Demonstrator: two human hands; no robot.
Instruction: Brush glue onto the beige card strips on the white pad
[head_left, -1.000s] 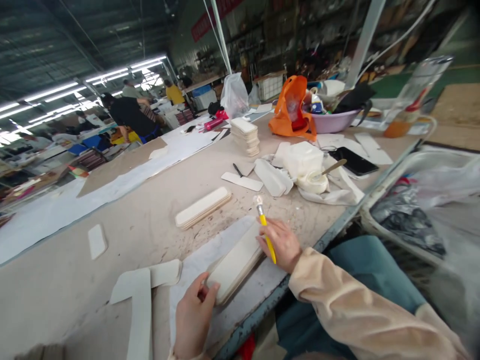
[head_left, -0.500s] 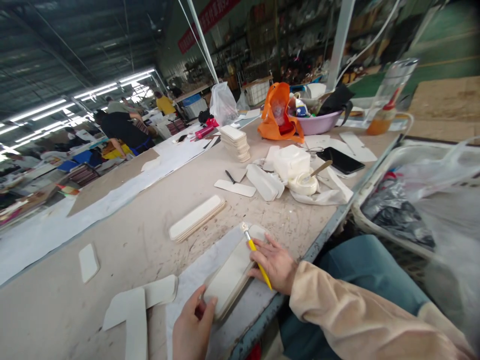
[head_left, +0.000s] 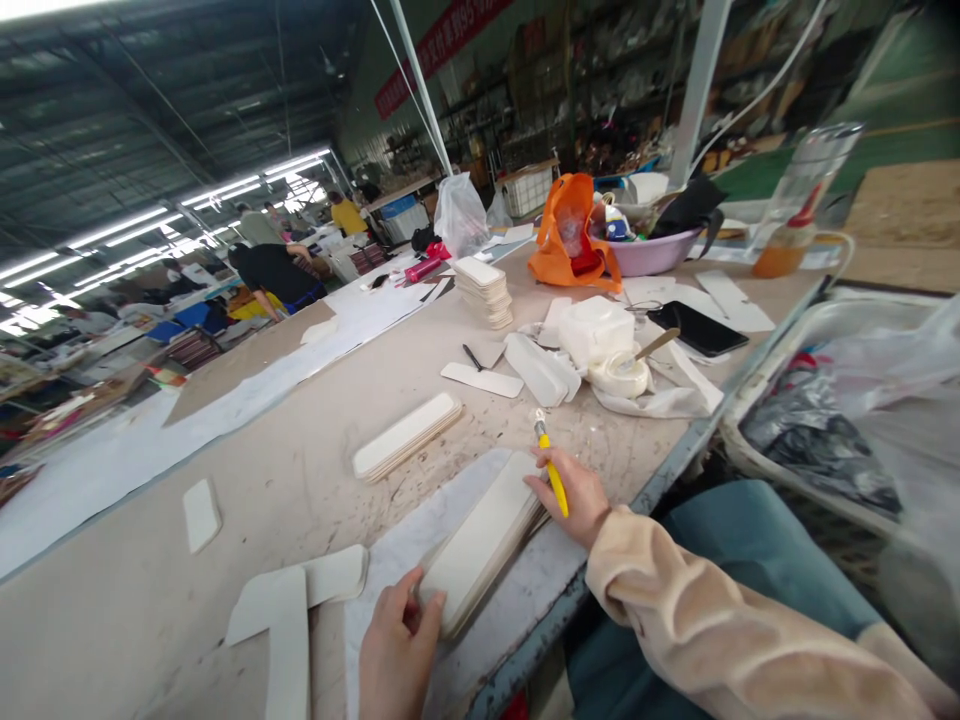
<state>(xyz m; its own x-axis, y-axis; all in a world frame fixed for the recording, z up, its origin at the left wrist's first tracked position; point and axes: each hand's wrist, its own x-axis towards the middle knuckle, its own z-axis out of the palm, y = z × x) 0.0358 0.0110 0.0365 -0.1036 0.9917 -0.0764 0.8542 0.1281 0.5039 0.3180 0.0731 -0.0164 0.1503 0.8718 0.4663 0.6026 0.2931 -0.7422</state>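
Observation:
A stack of long white card-like strips (head_left: 480,535) lies slantwise on a white sheet (head_left: 390,545) in front of me. My left hand (head_left: 401,635) grips the stack's near end between thumb and fingers. My right hand (head_left: 574,490) holds a small brush (head_left: 553,470) with a yellow handle and a pale, clumped tip pointing away from me. The right thumb and fingers also reach the stack's far end. Beyond it sits a second stack of strips (head_left: 409,435). Loose white pieces (head_left: 289,620) overlap to the left of my left hand.
Further back stand a taller stack (head_left: 484,292), a white container (head_left: 598,330), a roll of tape (head_left: 621,374) and a black phone (head_left: 697,328). An orange bag (head_left: 566,235) and a purple basin (head_left: 652,252) are behind. A lined crate (head_left: 739,430) adjoins the table's right edge.
My right hand has lifted slightly and shifted towards the stack's far end, taking the brush with it; its fingers are more bunched. My left hand keeps its hold. The view has shifted slightly.

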